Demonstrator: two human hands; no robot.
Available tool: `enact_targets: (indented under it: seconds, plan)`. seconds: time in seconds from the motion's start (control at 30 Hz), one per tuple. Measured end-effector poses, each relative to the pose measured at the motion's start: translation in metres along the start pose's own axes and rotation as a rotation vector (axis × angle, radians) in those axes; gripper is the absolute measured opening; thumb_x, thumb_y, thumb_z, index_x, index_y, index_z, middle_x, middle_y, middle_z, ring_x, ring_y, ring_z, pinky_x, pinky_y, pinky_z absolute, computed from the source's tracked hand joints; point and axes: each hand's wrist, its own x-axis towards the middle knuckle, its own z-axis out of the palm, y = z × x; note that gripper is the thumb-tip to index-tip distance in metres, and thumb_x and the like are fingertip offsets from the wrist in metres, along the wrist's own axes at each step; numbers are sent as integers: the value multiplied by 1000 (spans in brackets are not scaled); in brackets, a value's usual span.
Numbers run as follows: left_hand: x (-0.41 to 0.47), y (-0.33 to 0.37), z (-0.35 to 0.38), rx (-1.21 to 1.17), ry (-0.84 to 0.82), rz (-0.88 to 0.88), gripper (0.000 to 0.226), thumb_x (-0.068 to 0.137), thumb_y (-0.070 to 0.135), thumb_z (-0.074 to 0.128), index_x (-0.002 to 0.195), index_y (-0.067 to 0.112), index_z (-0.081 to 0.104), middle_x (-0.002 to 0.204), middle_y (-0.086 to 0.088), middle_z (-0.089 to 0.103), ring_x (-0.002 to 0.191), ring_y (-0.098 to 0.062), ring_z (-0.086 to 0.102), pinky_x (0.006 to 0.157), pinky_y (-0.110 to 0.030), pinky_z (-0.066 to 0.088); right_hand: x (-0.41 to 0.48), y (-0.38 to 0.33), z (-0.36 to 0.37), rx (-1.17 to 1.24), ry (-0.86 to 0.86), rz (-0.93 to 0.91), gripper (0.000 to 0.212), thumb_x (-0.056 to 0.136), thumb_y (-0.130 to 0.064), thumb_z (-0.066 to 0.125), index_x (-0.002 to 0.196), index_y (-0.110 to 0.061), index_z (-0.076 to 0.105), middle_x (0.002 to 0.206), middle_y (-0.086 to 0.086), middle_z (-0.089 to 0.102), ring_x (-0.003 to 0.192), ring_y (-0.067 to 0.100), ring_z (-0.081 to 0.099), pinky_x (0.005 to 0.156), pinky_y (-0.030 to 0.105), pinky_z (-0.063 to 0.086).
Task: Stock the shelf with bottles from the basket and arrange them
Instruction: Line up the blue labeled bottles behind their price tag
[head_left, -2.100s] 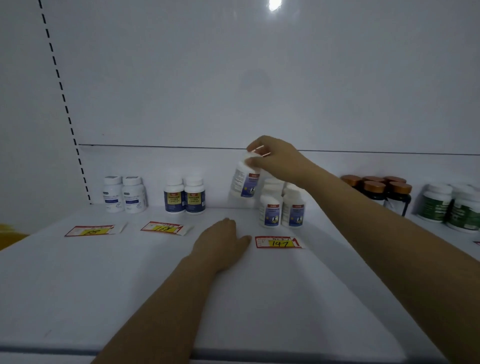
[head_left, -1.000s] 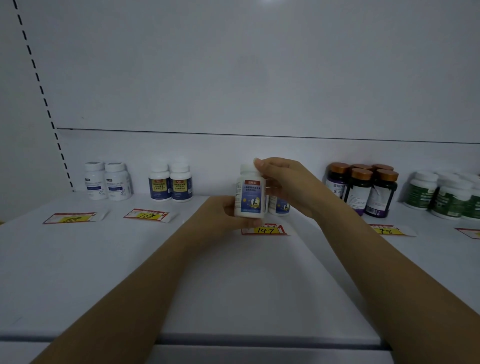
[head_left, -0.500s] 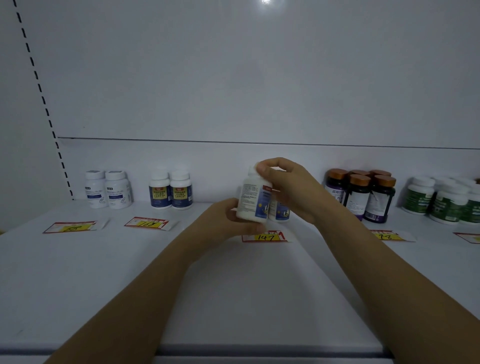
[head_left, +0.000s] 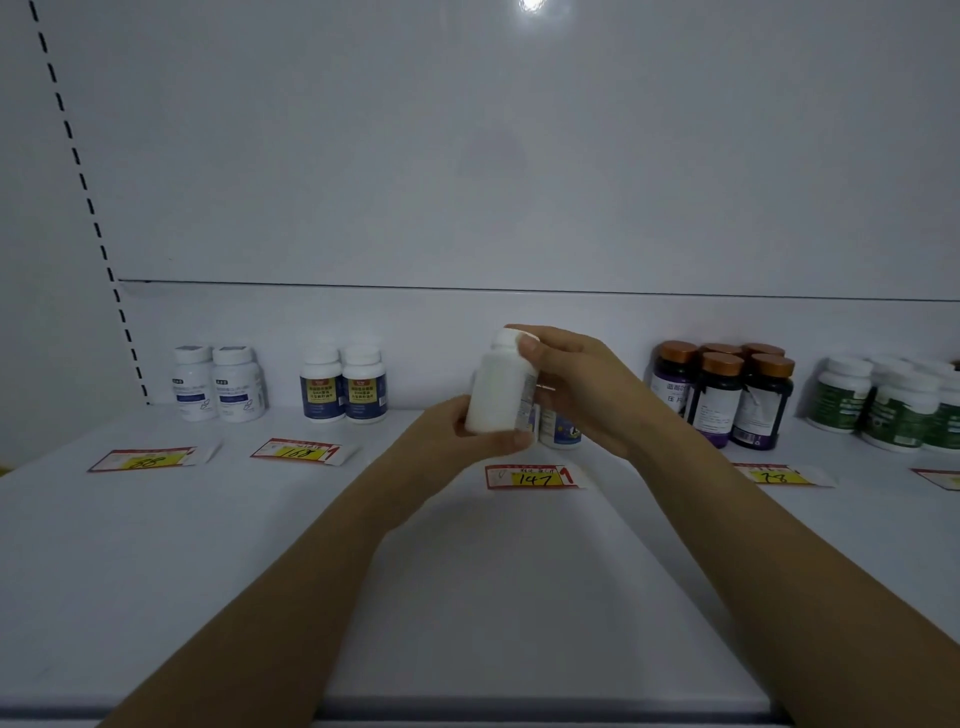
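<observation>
A: What kind of place?
B: Shop, prob. pharmacy aisle: white shelf (head_left: 156, 571) w/ handwritten price tags (head_left: 530, 476) up front, supplement bottles (head_left: 363, 389) grouped by brand behind them.

Plain white bottle (head_left: 498, 389), white shelf (head_left: 467, 597), red-and-yellow price tags (head_left: 530, 476), copper-capped dark jars (head_left: 719, 400), green-labelled white tubs (head_left: 839, 400).

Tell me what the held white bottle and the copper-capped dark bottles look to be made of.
White bottle: probably plastic, opaque and matte; its wall is evenly white with no glare. Dark bottles: glossy dark plastic or glass, unclear which; highlights show. Their caps: coppery sheen, maybe metal or coated plastic.
</observation>
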Motion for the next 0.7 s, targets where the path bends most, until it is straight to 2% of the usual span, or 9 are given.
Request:
enact_targets:
  seconds: [0.07, 0.17, 0.23, 0.3, 0.37, 0.43, 0.53, 0.6, 0.7]
  plan:
    - [1, 0, 1, 55, 58, 10, 51, 76, 33, 76, 119, 22, 52, 108, 4, 63, 92, -5, 59, 71, -14, 46, -1, 1, 3, -30, -14, -6, 31, 97, -26, 51, 127, -19, 56, 122, 0, 62, 112, 16, 60, 92, 32, 52]
    - [2, 1, 3, 155, 157, 6, 59, 69, 33, 81, 112, 21, 44, 97, 10, 54, 81, -2, 53, 61, -11, 42, -2, 4, 12, -138, 18, -64, 27, 93, -37, 55, 118, -27, 58, 114, -7, 63, 104, 12, 62, 82, 24, 54]
    - [2, 1, 4, 135, 133, -20, 61, 68, 32, 81, 110, 23, 39, 95, 12, 50, 80, -1, 52, 60, -11, 39, 0, 5, 13, -93, 45, -60, 28, 93, -33, 56, 120, -25, 60, 117, -4, 63, 105, 15, 62, 81, 24, 55]
    - [1, 2, 2, 12, 69, -61, 57, 72, 31, 78, 112, 24, 37, 95, 14, 52, 82, 1, 54, 64, -12, 41, 1, 4, 9, -5, 39, -34, 30, 95, -26, 54, 125, -23, 59, 124, 0, 61, 111, 17, 60, 87, 28, 54]
    - [-1, 3, 0, -74, 11, -69, 50, 77, 31, 74, 117, 24, 44, 95, 16, 58, 87, 2, 57, 69, -13, 44, 1, 3, 3, 44, 25, -19, 34, 98, -22, 50, 131, -20, 55, 130, 3, 58, 116, 19, 58, 96, 33, 51]
    - [-1, 3, -2, -62, -10, -43, 47, 78, 29, 73, 120, 21, 51, 99, 15, 62, 91, 3, 60, 72, -12, 46, 1, 4, -1, 82, 7, -14, 35, 99, -21, 48, 134, -18, 54, 132, 4, 57, 119, 19, 57, 99, 35, 49]
    - [1, 0, -1, -27, 53, -30, 51, 73, 25, 78, 116, 20, 51, 104, 10, 64, 90, 1, 61, 69, -12, 48, 0, 5, 4, 10, 3, -18, 27, 95, -33, 51, 119, -25, 60, 124, -1, 62, 111, 14, 61, 88, 29, 52]
    - [2, 0, -1, 21, 93, -35, 54, 70, 25, 81, 112, 20, 47, 100, 11, 61, 86, 2, 60, 64, -10, 48, -1, 4, 9, -87, 48, -52, 21, 92, -40, 55, 108, -29, 63, 112, -5, 66, 101, 10, 65, 82, 27, 55]
    - [2, 0, 0, -23, 62, -58, 54, 71, 24, 80, 110, 19, 44, 95, 11, 62, 82, 2, 62, 65, -13, 48, 0, 5, 7, -75, 90, -71, 28, 93, -34, 55, 117, -22, 62, 112, -2, 68, 99, 13, 67, 87, 32, 56]
